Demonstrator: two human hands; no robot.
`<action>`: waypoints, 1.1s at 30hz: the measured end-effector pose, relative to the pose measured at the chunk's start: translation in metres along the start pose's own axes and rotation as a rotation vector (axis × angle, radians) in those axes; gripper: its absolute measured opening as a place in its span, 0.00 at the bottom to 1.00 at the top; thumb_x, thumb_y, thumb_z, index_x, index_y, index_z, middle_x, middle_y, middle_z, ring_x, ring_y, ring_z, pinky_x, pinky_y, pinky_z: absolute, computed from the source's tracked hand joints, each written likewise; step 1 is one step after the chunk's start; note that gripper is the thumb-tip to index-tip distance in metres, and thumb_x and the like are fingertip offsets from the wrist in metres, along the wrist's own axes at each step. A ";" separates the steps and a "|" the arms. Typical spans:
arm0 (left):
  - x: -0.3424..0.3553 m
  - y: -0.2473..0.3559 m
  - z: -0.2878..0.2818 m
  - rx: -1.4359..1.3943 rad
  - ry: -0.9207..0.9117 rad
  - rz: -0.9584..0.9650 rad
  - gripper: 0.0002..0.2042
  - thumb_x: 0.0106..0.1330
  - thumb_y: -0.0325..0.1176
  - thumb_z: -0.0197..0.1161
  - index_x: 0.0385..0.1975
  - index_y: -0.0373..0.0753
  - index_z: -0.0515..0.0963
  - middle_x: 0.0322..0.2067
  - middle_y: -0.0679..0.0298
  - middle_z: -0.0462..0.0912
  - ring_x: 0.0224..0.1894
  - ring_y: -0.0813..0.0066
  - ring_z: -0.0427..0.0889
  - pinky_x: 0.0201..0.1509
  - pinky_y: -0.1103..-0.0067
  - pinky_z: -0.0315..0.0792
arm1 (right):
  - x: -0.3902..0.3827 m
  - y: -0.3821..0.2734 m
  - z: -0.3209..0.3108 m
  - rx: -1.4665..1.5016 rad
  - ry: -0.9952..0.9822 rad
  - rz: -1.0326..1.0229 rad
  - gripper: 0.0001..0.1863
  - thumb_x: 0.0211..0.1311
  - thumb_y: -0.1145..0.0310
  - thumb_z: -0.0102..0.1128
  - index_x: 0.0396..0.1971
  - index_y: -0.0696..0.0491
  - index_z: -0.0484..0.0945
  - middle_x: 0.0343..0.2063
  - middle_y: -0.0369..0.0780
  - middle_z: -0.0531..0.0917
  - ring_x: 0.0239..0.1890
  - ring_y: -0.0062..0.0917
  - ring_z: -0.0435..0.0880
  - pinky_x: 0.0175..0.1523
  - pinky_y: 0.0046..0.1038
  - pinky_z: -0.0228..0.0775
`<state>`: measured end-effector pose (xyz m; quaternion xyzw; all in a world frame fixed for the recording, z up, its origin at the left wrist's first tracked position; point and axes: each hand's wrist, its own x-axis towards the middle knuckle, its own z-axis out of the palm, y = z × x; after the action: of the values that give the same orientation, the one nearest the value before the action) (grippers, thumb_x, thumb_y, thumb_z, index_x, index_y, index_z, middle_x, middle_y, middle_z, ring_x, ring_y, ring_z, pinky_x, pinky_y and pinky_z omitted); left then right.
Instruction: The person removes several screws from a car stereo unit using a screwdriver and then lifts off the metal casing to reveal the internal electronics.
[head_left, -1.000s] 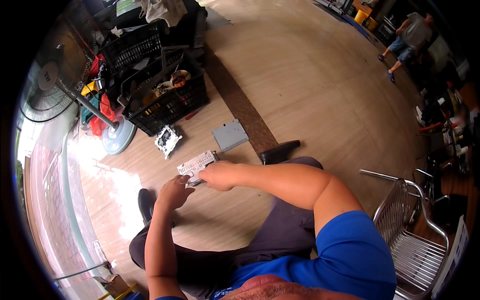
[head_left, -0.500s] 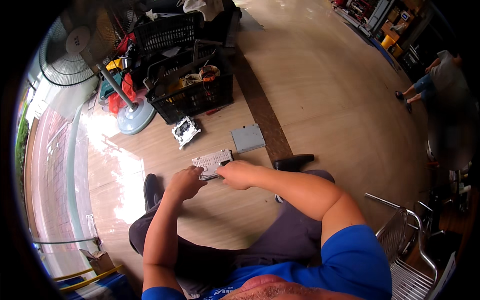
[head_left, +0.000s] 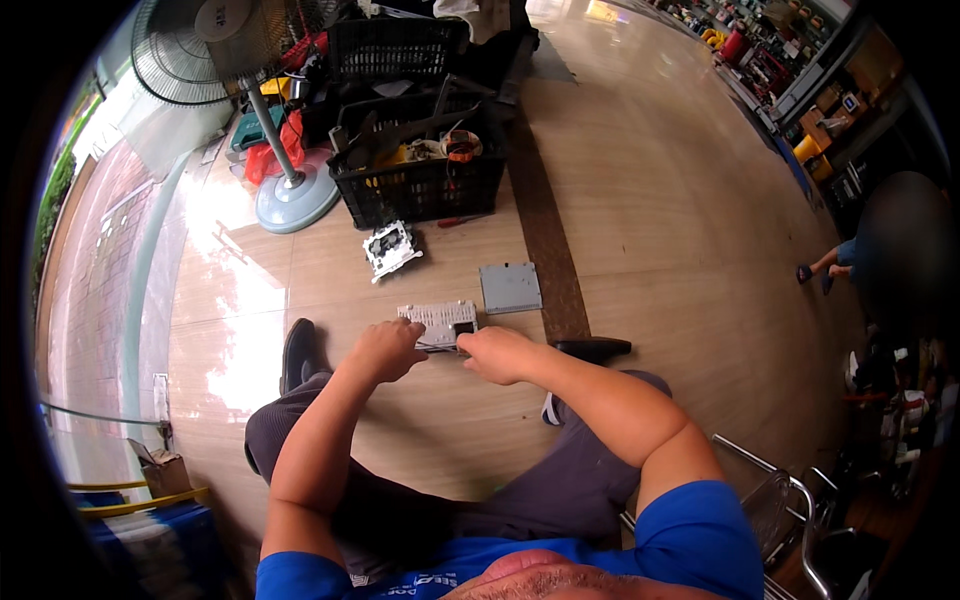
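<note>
Between my legs, close to the floor, is a pale, slotted metal case (head_left: 437, 318), boxy like a small electronic unit, with a dark square patch at its right near corner. My left hand (head_left: 388, 350) is closed at its left near edge, the fingers curled over. On the opposite side my right hand (head_left: 498, 355) has its fingertips pinched at the right near corner, beside the dark patch. The case's near side is partly hidden by both hands. A flat grey metal plate (head_left: 510, 288) lies just beyond to the right. Farther left rests a white frame with dark parts (head_left: 391, 250).
A black plastic crate (head_left: 425, 192) full of tools stands beyond, with a red-handled tool (head_left: 455, 221) on the floor before it. Left of it is a standing fan (head_left: 292, 190). A metal chair (head_left: 800, 510) is at my right. Another person's legs (head_left: 832, 265) show far right.
The view has turned, so the surroundings appear shifted, mostly to the right. The case looks more level, and its dark patch shows more. Both hands remain at its near edge.
</note>
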<state>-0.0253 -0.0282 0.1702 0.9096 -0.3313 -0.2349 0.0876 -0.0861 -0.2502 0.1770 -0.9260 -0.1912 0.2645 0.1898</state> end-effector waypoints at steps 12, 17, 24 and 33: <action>-0.003 0.001 -0.001 0.009 -0.021 -0.036 0.24 0.64 0.43 0.66 0.57 0.40 0.75 0.51 0.50 0.80 0.53 0.50 0.80 0.56 0.62 0.74 | 0.001 0.002 0.006 -0.013 -0.076 0.005 0.15 0.66 0.63 0.59 0.47 0.56 0.74 0.39 0.51 0.83 0.46 0.48 0.81 0.50 0.46 0.72; 0.008 0.002 -0.011 0.008 0.054 0.038 0.20 0.63 0.43 0.67 0.51 0.38 0.77 0.45 0.49 0.83 0.50 0.51 0.82 0.53 0.62 0.76 | 0.003 0.006 -0.006 -0.041 -0.095 0.000 0.16 0.66 0.65 0.58 0.49 0.55 0.73 0.40 0.51 0.83 0.47 0.47 0.81 0.51 0.46 0.72; 0.001 -0.033 -0.025 -0.186 -0.014 0.165 0.23 0.62 0.37 0.68 0.55 0.34 0.76 0.48 0.48 0.82 0.52 0.47 0.80 0.55 0.62 0.74 | 0.024 -0.012 -0.005 -0.036 -0.089 0.019 0.15 0.63 0.69 0.54 0.49 0.56 0.72 0.41 0.55 0.82 0.48 0.53 0.80 0.52 0.48 0.72; -0.004 -0.018 -0.010 0.006 -0.096 0.030 0.13 0.57 0.39 0.67 0.38 0.42 0.86 0.40 0.57 0.88 0.47 0.59 0.86 0.45 0.63 0.80 | 0.022 -0.033 -0.004 0.065 -0.057 0.050 0.16 0.56 0.75 0.54 0.45 0.58 0.79 0.40 0.56 0.83 0.47 0.51 0.82 0.54 0.43 0.72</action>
<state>-0.0129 -0.0118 0.1745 0.8925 -0.3494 -0.2757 0.0725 -0.0751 -0.2128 0.1862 -0.9159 -0.1644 0.3016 0.2077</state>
